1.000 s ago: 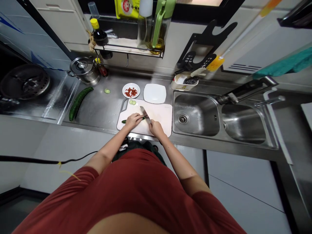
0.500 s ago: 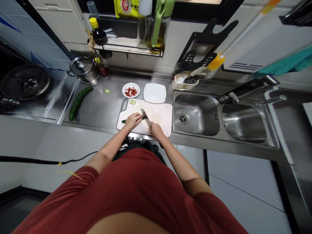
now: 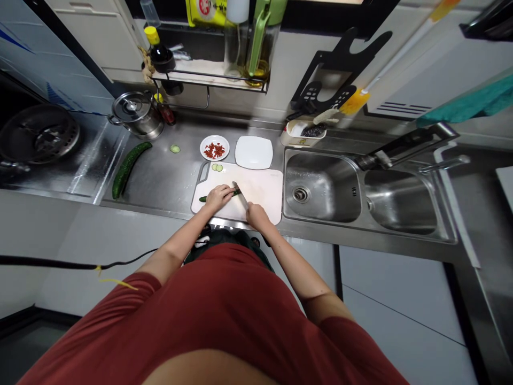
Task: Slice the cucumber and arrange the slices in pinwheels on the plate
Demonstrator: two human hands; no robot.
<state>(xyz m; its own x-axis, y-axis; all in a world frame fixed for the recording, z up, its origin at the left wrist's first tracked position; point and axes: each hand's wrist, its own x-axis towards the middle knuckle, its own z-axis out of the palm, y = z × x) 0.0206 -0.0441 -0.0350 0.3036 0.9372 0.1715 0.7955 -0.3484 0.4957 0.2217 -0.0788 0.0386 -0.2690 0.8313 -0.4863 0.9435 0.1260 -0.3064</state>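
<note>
My left hand (image 3: 218,198) is closed over a piece of cucumber (image 3: 203,199) lying on the white cutting board (image 3: 264,187); the cucumber's ends show on both sides of the fingers. The handle of a knife is wrapped in my right hand (image 3: 257,216). The knife's blade (image 3: 241,197) points up and left, against the cucumber's right end, close to my left fingertips. Pale green slices (image 3: 217,168) rest near the board's upper left corner.
Behind the board are a plate of red pieces (image 3: 215,153) and a white square plate (image 3: 254,152). A whole cucumber (image 3: 129,170), a cucumber slice (image 3: 175,148) and a steel pot (image 3: 138,115) are left. The double sink (image 3: 324,188) adjoins the board's right.
The knife blade's tilt has shifted slightly beside the cucumber. Both hands keep their holds, and the whole view has shifted a little.
</note>
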